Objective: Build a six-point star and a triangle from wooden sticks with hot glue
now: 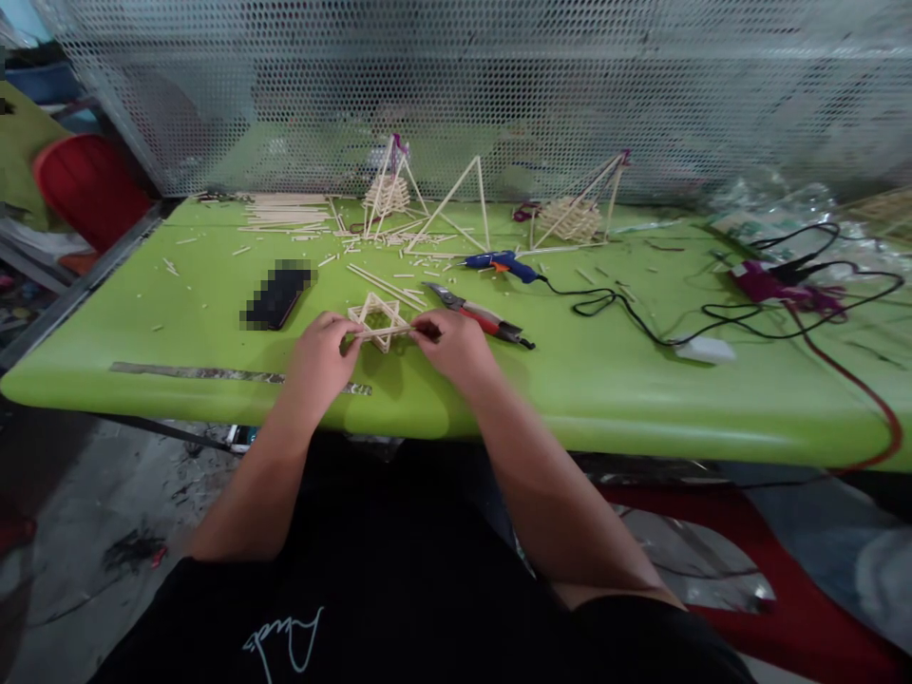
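A star-shaped frame of thin wooden sticks [375, 318] lies on the green table [570, 380]. My left hand [322, 353] pinches its left side with curled fingers. My right hand [450, 340] is closed on the right end of a thin stick that lies across the star's front. Just beyond my right hand lie red-handled cutters [479, 317], and a blue glue gun [503, 265] sits further back.
A dark phone [277, 297] lies left of the star. Loose sticks [285, 213] and offcuts litter the back, among three stick pyramids [389, 195]. Black cables [748, 313] snake across the right side. A perforated metal screen [499, 85] closes the back.
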Motion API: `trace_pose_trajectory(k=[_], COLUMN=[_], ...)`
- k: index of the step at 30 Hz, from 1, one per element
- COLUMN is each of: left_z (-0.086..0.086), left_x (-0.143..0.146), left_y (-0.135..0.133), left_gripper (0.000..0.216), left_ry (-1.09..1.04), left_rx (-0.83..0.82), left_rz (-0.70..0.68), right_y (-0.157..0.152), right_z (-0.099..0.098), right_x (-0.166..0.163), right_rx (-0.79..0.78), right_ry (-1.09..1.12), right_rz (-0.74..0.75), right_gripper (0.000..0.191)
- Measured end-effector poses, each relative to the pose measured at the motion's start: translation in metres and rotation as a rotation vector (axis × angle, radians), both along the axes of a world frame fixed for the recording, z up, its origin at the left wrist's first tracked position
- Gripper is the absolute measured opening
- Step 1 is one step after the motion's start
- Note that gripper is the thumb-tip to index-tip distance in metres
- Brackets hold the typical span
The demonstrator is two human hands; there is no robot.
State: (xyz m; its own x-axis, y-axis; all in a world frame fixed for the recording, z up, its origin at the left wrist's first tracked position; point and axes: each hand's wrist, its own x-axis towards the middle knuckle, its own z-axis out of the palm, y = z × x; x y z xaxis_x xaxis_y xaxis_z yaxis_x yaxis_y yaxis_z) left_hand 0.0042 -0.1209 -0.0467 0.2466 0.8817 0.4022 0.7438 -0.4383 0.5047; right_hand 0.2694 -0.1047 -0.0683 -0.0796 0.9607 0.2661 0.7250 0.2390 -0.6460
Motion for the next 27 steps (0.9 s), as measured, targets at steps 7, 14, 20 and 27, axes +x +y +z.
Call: trace_pose_trajectory(k=[7, 14, 20, 27], left_z=[0.0, -0.0002, -0.0009, -0.0037], left_x=[-0.0007, 0.0, -0.0002, -0.0008], left_y=[-0.0002, -0.0008, 0.0002, 0.0023], left_gripper=[0.013, 0.014, 0.014, 0.015], left_ry=[0.007, 0.013, 0.013, 0.006], left_rx=[0.007, 0.023, 0.033, 0.039], left_rz=[0.003, 0.003, 0.005, -0.001], right_y=[-0.0006, -0.0011, 0.0007, -0.0002], right_z=[0.0008, -0.0002, -0.0019, -0.0005], right_x=[-0.0005, -0.0007, -0.0012, -0.0016], right_rx=[0.004, 0.016, 0.024, 0.018], right_ry=[0.011, 0.035, 0.049, 0.05], right_rz=[-0.002, 0.002, 0.006, 0.014], right_gripper=[0.013, 0.01, 0.012, 0.012])
